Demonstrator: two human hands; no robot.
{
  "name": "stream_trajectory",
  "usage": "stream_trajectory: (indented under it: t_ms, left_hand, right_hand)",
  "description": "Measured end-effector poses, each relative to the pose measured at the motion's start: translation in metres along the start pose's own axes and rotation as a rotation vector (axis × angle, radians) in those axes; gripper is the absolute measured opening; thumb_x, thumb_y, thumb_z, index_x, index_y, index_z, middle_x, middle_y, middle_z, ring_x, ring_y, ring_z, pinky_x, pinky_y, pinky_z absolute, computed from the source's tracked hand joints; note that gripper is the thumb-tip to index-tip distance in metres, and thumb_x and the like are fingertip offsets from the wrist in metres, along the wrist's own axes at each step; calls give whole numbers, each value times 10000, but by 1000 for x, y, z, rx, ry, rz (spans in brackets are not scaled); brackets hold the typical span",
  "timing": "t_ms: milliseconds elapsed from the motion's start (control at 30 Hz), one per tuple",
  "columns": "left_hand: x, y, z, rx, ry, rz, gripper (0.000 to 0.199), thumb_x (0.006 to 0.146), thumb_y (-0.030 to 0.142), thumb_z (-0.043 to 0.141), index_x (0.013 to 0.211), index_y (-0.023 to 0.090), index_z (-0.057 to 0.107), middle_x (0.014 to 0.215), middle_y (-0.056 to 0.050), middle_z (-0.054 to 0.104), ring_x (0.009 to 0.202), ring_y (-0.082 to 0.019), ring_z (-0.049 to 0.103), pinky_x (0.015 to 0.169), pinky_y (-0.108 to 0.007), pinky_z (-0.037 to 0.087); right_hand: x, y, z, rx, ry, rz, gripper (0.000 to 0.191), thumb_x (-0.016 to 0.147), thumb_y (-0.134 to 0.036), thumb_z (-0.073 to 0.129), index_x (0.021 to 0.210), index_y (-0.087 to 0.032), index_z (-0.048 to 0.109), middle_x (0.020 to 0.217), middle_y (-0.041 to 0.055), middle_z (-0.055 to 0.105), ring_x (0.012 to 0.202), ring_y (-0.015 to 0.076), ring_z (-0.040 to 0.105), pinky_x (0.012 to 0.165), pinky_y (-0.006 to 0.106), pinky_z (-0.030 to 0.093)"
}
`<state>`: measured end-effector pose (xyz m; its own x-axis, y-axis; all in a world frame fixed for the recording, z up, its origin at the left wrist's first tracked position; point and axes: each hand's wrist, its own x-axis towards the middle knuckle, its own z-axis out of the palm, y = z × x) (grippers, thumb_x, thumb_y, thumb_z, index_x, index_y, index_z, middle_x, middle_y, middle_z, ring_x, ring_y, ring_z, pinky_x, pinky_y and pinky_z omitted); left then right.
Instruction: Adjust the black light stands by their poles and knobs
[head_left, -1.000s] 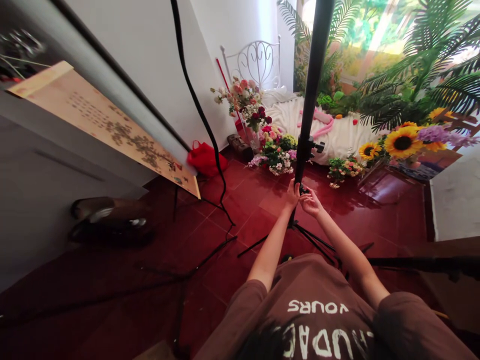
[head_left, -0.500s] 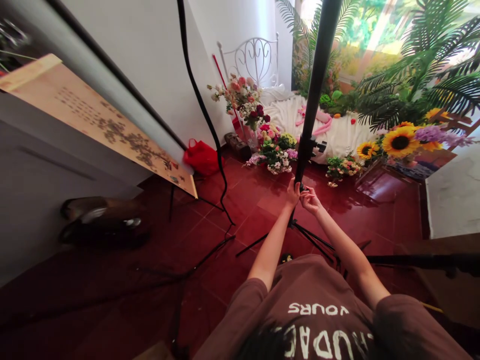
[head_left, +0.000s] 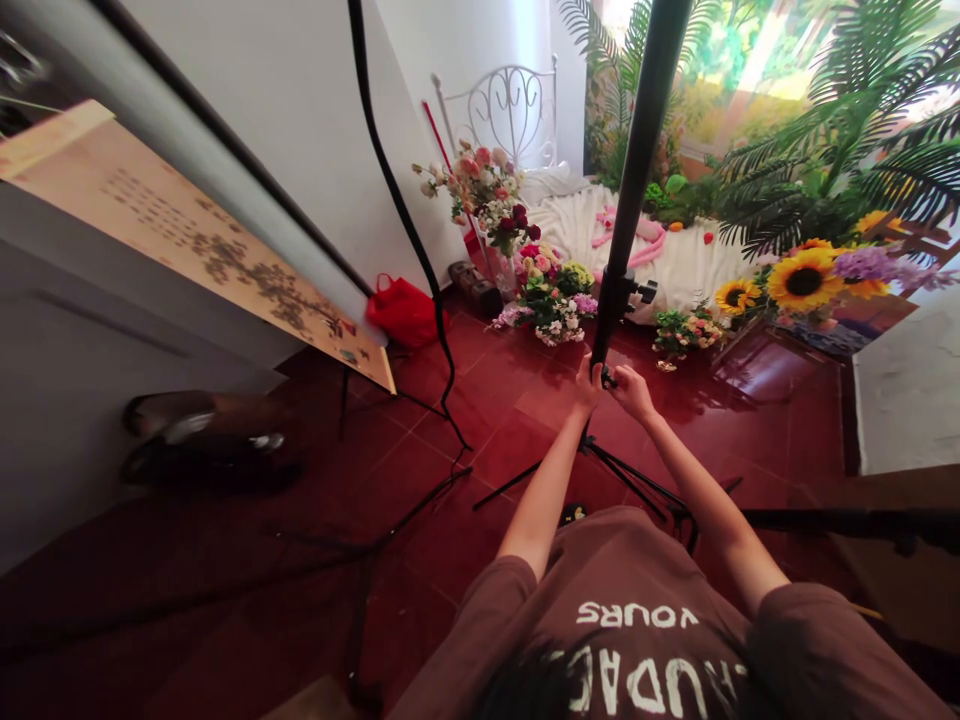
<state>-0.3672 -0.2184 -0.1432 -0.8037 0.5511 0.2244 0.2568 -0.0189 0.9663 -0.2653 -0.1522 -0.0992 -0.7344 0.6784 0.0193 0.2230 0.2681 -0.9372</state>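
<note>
A black light stand (head_left: 628, 190) rises in front of me, leaning a little to the right toward its top. Its thin legs (head_left: 626, 474) spread on the floor below. My left hand (head_left: 587, 388) is wrapped round the pole at its lower part. Just right of it, my right hand (head_left: 634, 390) has its fingers closed on a small black knob (head_left: 608, 378) on the side of the pole. Higher up the pole sits a second black knob (head_left: 645, 292), which neither hand touches.
Flower bunches (head_left: 553, 290) and sunflowers (head_left: 804, 280) stand beyond the stand, before a bed with white cloth (head_left: 697, 265). A hanging scroll (head_left: 247, 270), a red bag (head_left: 405, 312) and a black cable (head_left: 390, 180) are at left. A dark pole (head_left: 847, 524) lies across at right.
My right hand has shifted slightly to the right and turned at the knob, its fingers lifting a little. My left hand stays round the pole. The view has moved slightly.
</note>
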Motion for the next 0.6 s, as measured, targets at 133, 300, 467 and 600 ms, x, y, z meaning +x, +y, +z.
stream_trajectory:
  t_ms: [133, 300, 467, 600]
  left_hand:
    - [0, -6, 2, -22, -6, 15, 476, 927, 602, 414, 1125, 214, 608, 891, -59, 680, 804, -164, 641, 772, -277, 509]
    - [4, -17, 5, -32, 14, 18, 477, 919, 587, 450, 1141, 195, 608, 897, -78, 685, 825, -176, 655, 755, -286, 521]
    - [4, -21, 6, 6, 40, 74, 488, 932, 602, 407, 1115, 189, 594, 917, -86, 690, 815, -168, 660, 774, -286, 525]
    - [2, -22, 5, 15, 19, 112, 497, 938, 621, 368, 1108, 201, 572, 880, -66, 676, 736, -146, 642, 721, -270, 522]
  right_hand:
    - [4, -6, -10, -272, -47, -284, 213, 667, -170, 637, 818, -217, 494, 901, 31, 502, 771, 158, 478, 722, 292, 470]
    - [23, -46, -1, -36, 86, -517, 808, 635, -325, 792, 1312, -251, 357, 1307, 111, 425, 1047, 208, 528, 915, 404, 508]
    - [53, -122, 2, 96, 226, -595, 740, 749, -448, 759, 1368, -326, 371, 1272, 65, 496, 1150, 202, 542, 982, 392, 502]
    - [62, -151, 3, 166, 284, -547, 525, 825, -481, 673, 1274, -274, 499, 1061, 37, 605, 996, 165, 609, 895, 331, 532]
